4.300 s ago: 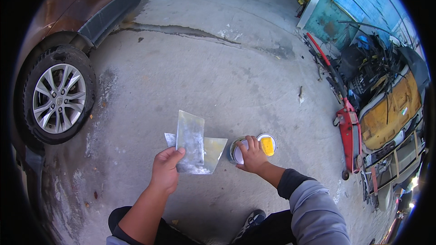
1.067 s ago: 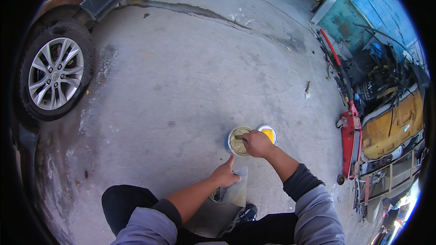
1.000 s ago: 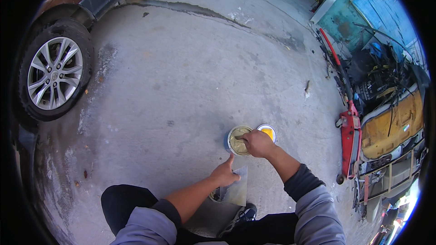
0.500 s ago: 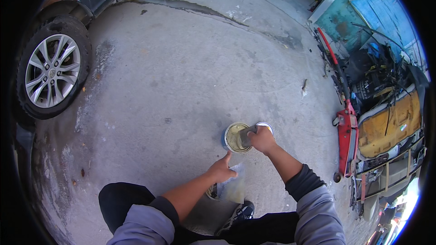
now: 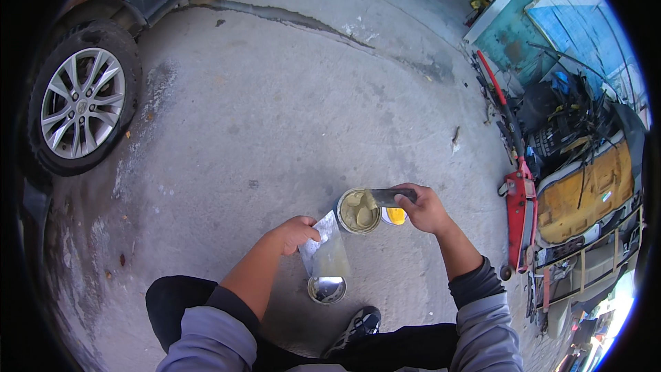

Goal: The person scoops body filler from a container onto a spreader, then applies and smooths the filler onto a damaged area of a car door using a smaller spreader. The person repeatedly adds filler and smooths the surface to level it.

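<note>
My left hand (image 5: pixel 295 234) grips a flat, pale rectangular sheet (image 5: pixel 329 248) by its upper left edge, thumb on top. A smear of putty coats part of it. In my right hand (image 5: pixel 425 208) is a dark putty spreader (image 5: pixel 394 198), held almost level, with greenish-beige putty on its left end. That end hangs over the right rim of an open tin (image 5: pixel 359 220) of the same putty. Partly behind the spreader and my fingers lies a round yellow-and-white thing (image 5: pixel 395 215), perhaps a lid. A shiny round tin or lid (image 5: pixel 326 290) sits below the sheet.
A car wheel (image 5: pixel 82 102) stands at the left. Along the right side are a red floor jack (image 5: pixel 521 210), a yellow-brown panel (image 5: pixel 589 196) and a heap of dark parts (image 5: pixel 561 120). My shoe (image 5: pixel 363 322) rests on the concrete floor (image 5: pixel 275 117) near the small tin.
My right hand has drawn the spreader up and right out of the tin, with putty on it. My left hand has left the tin's side and moved left, raising the sheet beside it.
</note>
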Action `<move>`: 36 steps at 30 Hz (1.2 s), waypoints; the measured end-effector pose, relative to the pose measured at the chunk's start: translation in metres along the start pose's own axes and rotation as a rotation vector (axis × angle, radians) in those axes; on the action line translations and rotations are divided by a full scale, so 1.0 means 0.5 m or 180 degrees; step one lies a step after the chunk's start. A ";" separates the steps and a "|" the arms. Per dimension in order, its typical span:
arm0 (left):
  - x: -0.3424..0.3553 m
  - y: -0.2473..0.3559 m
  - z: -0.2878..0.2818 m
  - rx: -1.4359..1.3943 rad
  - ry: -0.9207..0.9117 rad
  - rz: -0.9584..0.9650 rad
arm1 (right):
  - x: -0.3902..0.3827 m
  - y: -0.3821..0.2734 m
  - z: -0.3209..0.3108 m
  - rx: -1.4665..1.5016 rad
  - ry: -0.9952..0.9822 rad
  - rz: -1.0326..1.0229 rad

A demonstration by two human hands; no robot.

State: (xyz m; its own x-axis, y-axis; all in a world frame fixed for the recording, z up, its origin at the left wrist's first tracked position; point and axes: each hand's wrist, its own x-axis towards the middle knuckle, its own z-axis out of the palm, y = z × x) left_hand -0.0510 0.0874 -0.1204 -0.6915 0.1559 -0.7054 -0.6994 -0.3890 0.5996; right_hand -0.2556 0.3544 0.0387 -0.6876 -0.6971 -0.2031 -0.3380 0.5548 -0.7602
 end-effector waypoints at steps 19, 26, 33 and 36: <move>-0.148 0.232 0.151 -0.1521 0.0425 0.2379 | -0.086 -0.237 -0.145 0.0710 0.0250 -0.1555; -0.218 0.275 0.153 -0.2155 -0.0342 0.2588 | -0.095 -0.263 -0.142 0.0967 0.0203 -0.2178; -0.264 0.291 0.121 -0.2436 -0.0594 0.2955 | -0.080 -0.289 -0.124 0.0501 0.0341 -0.3033; -0.278 0.296 0.107 -0.2647 -0.0896 0.3239 | -0.079 -0.301 -0.108 0.0112 0.0635 -0.3147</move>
State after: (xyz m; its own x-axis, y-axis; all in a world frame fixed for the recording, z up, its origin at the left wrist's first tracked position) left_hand -0.0680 0.0568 0.0869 -0.9181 -0.3892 0.0745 0.3909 -0.8591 0.3304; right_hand -0.2122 0.3230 0.1947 -0.2052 -0.7467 0.6328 -0.7977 -0.2470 -0.5502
